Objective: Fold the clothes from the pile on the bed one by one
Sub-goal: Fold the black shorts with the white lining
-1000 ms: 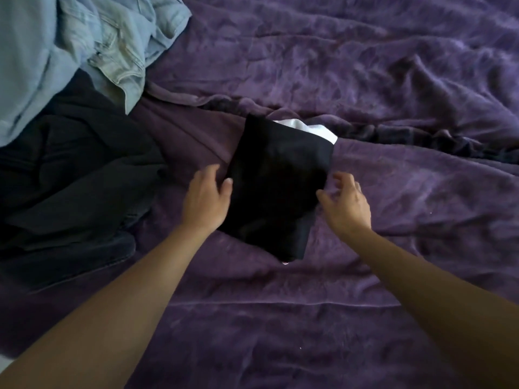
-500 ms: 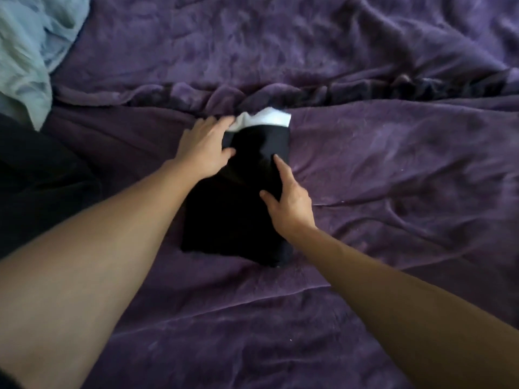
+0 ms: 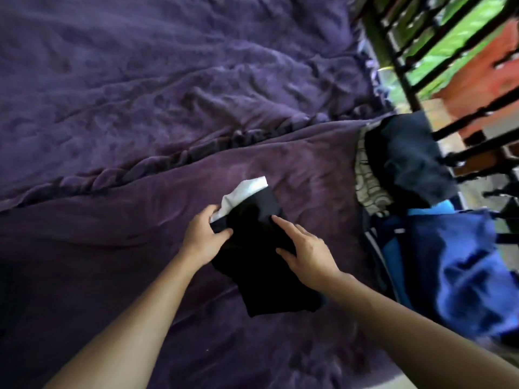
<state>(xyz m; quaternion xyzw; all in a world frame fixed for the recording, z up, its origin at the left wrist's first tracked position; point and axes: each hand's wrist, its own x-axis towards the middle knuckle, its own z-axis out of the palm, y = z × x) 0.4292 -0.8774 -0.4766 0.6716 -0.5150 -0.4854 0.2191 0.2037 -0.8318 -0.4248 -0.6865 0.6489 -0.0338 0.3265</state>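
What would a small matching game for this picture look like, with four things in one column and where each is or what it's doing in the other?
Things:
1. left hand
2. right hand
3. white fabric
4. blue cloth

Place or state:
A. rests with straight fingers on top of the black garment
B. sticks out from the black garment's far end
C. grips the black garment's left edge
D. lies to the right of the black garment, touched by neither hand

Pairs: 1-C, 2-A, 3-B, 4-D
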